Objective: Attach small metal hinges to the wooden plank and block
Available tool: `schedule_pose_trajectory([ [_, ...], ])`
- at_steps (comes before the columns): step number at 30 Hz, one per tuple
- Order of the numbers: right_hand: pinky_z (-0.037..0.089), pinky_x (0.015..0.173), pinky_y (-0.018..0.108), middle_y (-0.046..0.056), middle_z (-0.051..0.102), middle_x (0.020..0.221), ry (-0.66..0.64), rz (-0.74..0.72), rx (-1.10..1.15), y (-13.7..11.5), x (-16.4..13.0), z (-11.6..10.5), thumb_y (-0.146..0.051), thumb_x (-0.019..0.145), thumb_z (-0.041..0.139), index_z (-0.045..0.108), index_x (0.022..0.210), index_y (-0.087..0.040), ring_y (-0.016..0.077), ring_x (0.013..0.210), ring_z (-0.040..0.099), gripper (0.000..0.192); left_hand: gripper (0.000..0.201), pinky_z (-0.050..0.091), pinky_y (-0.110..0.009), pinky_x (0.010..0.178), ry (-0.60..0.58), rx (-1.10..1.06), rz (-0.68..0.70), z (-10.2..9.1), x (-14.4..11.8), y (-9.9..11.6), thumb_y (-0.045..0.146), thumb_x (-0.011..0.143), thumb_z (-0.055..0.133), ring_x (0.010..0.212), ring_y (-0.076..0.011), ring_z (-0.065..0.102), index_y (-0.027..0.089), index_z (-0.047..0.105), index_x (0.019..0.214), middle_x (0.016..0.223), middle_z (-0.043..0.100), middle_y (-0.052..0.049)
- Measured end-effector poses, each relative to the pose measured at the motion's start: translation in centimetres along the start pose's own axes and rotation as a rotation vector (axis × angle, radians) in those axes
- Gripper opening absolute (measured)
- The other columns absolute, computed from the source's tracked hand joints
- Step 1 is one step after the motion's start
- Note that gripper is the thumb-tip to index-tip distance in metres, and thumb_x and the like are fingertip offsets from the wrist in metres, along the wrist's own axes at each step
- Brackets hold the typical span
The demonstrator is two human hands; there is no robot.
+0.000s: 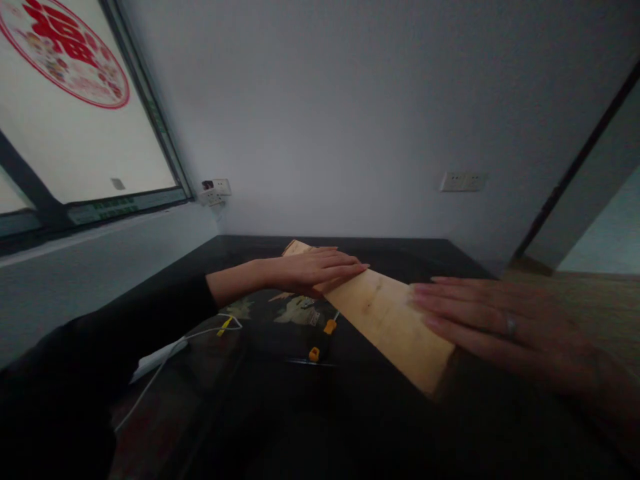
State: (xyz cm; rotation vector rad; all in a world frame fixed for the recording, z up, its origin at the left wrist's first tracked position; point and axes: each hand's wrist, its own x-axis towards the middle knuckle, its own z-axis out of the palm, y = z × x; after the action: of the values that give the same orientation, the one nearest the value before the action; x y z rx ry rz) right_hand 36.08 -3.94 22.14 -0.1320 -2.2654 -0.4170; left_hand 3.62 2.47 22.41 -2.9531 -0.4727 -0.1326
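Observation:
A pale wooden board (380,310) lies slantwise over the dark table, its near end toward the right. My left hand (320,267) rests flat across the board's far part, fingers stretched out and pointing right. Over the near right end, my right hand (500,327) has its fingers extended, the tips at the board's upper face; it is somewhat blurred and wears a ring. A screwdriver (330,326) with a yellow and black handle lies just left of the board. The underside of the board is hidden.
The black tabletop (280,413) reaches back to a grey wall. A white cable (165,363) with a yellow tag (225,325) runs along the left, near a white object (159,360) partly behind my sleeve. Wall sockets (463,181) and a window (90,153) are beyond.

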Motion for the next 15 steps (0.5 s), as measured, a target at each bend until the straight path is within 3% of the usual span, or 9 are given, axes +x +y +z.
schedule_pose_trajectory([
  [2,0.049,0.102,0.022,-0.001,0.074,0.110,-0.139,-0.170,-0.083,-0.7,0.8,0.9,-0.021,0.099,0.043,0.065,0.115,-0.031,0.0096,0.112,0.064,0.029,0.088,0.021,-0.048,0.118,-0.032,-0.024,-0.024,0.6,-0.7,-0.2,0.013,0.086,0.055,0.141,-0.0272,0.033,0.025,0.001,0.154,0.152,0.036,-0.017],
  [6,0.047,0.106,0.028,0.005,0.075,0.106,-0.093,-0.282,-0.148,-2.0,1.9,3.7,-0.018,0.097,0.041,0.069,0.103,-0.020,0.0157,0.109,0.066,0.029,0.080,0.016,-0.047,0.120,-0.081,-0.061,-0.056,1.7,-2.2,-0.8,0.010,0.087,0.049,0.142,-0.0237,0.033,0.025,0.008,0.154,0.152,0.037,-0.015],
  [10,0.052,0.099,0.027,0.003,0.076,0.101,-0.083,-0.247,-0.081,-3.3,2.4,6.5,-0.016,0.096,0.040,0.070,0.100,-0.020,0.0146,0.098,0.070,0.030,0.074,0.014,-0.046,0.120,-0.116,-0.109,-0.078,3.0,-3.7,-1.4,0.009,0.087,0.047,0.141,-0.0217,0.034,0.028,0.017,0.152,0.151,0.041,-0.011],
  [15,0.056,0.093,0.028,0.006,0.076,0.097,-0.021,-0.148,0.023,-4.8,2.2,9.0,-0.013,0.095,0.044,0.069,0.099,-0.011,0.0175,0.094,0.070,0.025,0.060,0.029,-0.044,0.115,-0.145,-0.195,-0.082,3.6,-4.7,-1.0,0.009,0.090,0.045,0.136,-0.0231,0.043,0.026,0.033,0.147,0.146,0.048,-0.012],
])
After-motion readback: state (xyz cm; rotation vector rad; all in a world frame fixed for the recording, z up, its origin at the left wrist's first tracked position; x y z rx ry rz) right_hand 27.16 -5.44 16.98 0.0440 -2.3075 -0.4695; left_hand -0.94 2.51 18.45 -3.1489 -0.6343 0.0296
